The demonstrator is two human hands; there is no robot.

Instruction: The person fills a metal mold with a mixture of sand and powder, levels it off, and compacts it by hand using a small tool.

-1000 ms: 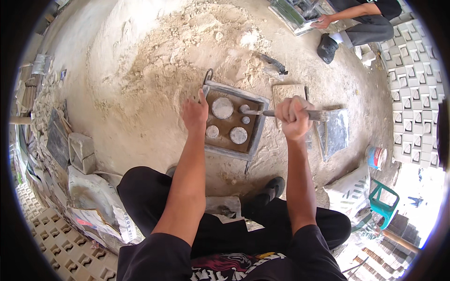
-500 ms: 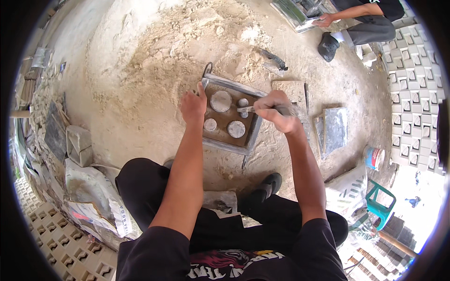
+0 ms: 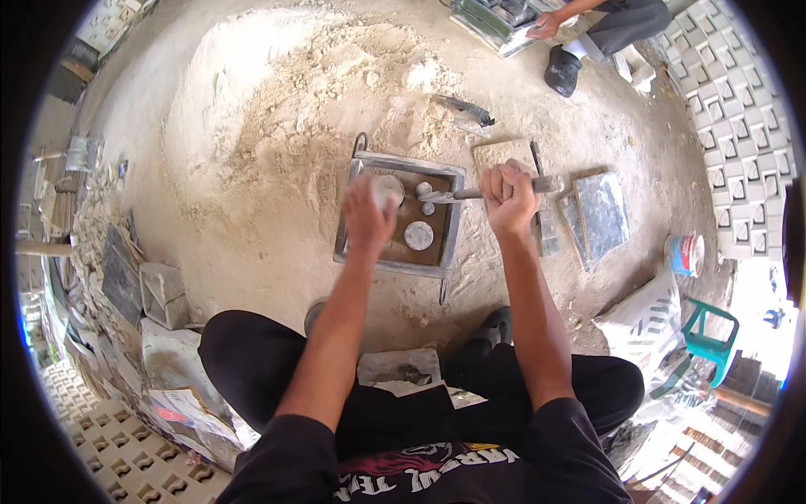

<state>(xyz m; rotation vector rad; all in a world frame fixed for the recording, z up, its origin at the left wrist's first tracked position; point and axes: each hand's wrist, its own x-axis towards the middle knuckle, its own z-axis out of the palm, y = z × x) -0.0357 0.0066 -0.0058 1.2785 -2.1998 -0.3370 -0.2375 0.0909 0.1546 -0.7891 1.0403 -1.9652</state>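
Observation:
In front of me on the ground lies a rectangular grey frame (image 3: 395, 267) with a wire loop at its far left corner and a rod at its near right corner. Brown packed material (image 3: 401, 220) fills it, with several pale round discs set in. My left hand (image 3: 369, 214), blurred by motion, is over the frame's left part, partly covering a large disc (image 3: 389, 190); its fingers are smeared. My right hand (image 3: 509, 195) is closed round a hand tool (image 3: 468, 194) with a narrow metal end and a thick handle. The tool's tip is by two small discs (image 3: 425, 190).
Loose sandy material (image 3: 311, 109) spreads beyond the frame. Flat slabs (image 3: 603, 210) lie to the right, near a bucket (image 3: 685, 254), a sack (image 3: 642, 319) and a green stool (image 3: 709, 336). Another person's hand (image 3: 546, 27) touches a second frame (image 3: 495, 29). Patterned blocks (image 3: 739, 143) are stacked at right.
My left hand has moved from the frame's left edge in over the discs. My right hand has drawn the tool back slightly, with its handle now showing to the right. The view has shifted.

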